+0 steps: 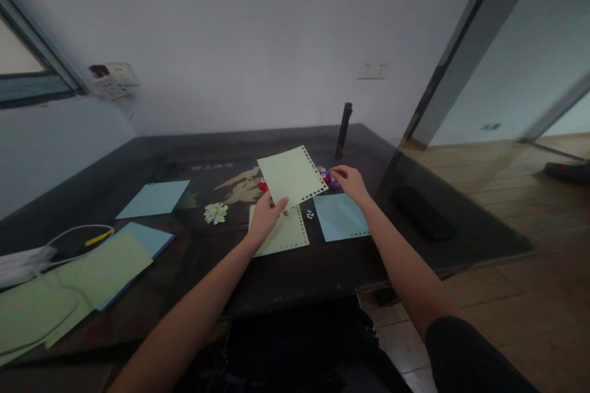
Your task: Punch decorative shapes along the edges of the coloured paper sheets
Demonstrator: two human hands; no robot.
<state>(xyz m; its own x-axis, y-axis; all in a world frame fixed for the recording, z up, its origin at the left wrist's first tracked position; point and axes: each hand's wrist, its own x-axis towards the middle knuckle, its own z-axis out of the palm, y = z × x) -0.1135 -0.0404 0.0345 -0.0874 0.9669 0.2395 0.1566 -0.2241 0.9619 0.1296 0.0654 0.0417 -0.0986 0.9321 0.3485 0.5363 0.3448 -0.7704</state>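
My left hand [266, 216] holds up a pale green paper sheet [291, 175] by its lower corner; punched holes run along its right and lower edges. My right hand [350, 182] reaches past the sheet and rests its fingers on a small purple punch [330, 180]. A red punch [262, 185] peeks out behind the sheet's left side. Under my left hand another green punched sheet [286, 234] lies flat on the dark table [286, 276]. A light blue punched sheet [340, 216] lies under my right wrist.
A heap of paper bits [216, 212] lies left of the sheets. A blue sheet [153, 198] lies farther left; a green and blue stack [110, 264] with a white cable [69, 234] sits at the near left. A black post [343, 130] stands at the back.
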